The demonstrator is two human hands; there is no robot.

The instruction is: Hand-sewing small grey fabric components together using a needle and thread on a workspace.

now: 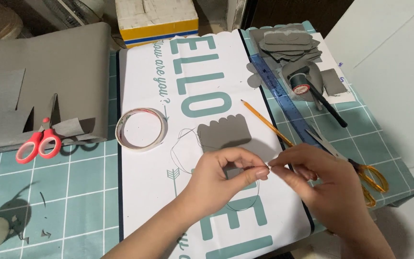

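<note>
Two hands pinch something tiny over a white printed sheet on a craft table.

The left hand [221, 175] and right hand [312, 177] meet fingertip to fingertip, both pinched shut; the item between them is too small to identify. Just above lies a grey scalloped cutout [224, 132]. A tape roll [141, 128] sits left, a pencil [264, 122] and gold-handled scissors [355, 165] right, and red scissors [41, 136] far left.

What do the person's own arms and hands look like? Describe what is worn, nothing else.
Both forearms are bare as far as the frame shows: no sleeves in view. The left hand and right hand wear no gloves, and no rings, watch or bracelets are visible. The nails are short and look unpainted.
</note>
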